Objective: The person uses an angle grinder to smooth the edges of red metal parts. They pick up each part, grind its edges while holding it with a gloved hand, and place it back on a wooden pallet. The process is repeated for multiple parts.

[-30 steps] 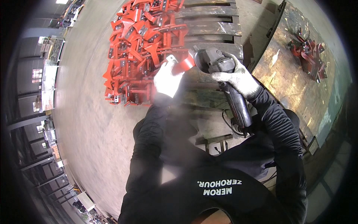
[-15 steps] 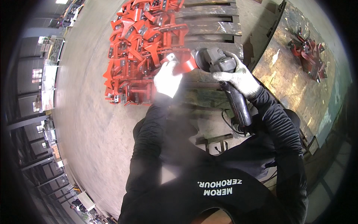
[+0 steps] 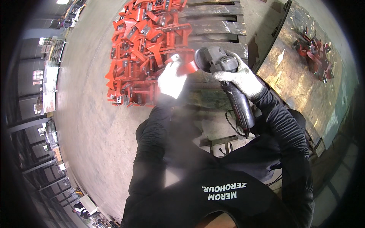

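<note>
You've got your right hand (image 3: 245, 79) wrapped round the angle grinder (image 3: 217, 59), left hand (image 3: 171, 80) gripping a red bracket (image 3: 188, 68) beside it.

Angle grinder (image 3: 236, 99) right of bracket pile (image 3: 142, 41)

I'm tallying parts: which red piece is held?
The red piece in the left hand, by the grinder; the others lie in the large pile or small pile.

Dark angle grinder (image 3: 231, 92), handle (image 3: 242, 111) slanting down-right; disc (image 3: 202, 60) at end of curved red piece (image 3: 188, 68).
</note>
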Tool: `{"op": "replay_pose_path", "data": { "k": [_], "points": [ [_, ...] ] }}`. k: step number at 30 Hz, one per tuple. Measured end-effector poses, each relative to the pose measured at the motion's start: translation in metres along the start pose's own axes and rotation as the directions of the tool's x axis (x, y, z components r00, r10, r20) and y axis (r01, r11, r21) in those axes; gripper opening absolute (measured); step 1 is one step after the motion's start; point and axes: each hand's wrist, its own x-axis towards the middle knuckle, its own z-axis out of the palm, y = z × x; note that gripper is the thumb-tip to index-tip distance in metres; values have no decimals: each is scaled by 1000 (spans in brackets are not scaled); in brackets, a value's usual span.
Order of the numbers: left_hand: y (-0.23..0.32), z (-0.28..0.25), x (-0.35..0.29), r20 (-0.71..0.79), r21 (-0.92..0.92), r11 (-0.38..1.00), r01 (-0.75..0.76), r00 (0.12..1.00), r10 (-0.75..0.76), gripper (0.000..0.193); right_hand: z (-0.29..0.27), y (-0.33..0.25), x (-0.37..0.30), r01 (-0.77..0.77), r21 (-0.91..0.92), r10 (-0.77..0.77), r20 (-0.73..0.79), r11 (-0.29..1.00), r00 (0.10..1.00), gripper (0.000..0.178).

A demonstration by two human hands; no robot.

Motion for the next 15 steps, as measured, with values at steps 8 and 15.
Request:
{"op": "replay_pose_path", "data": {
  "k": [8,15],
  "points": [
    [-5,-9,9,67,20,987,157,985,-158,55,-15,20,3,92,-152,-75,114,984,991,99],
    [1,-15,9,78,-13,996,92,993,-90,47,-17,6,8,-122,161,125,-7,979,992,54]
  ]
}}
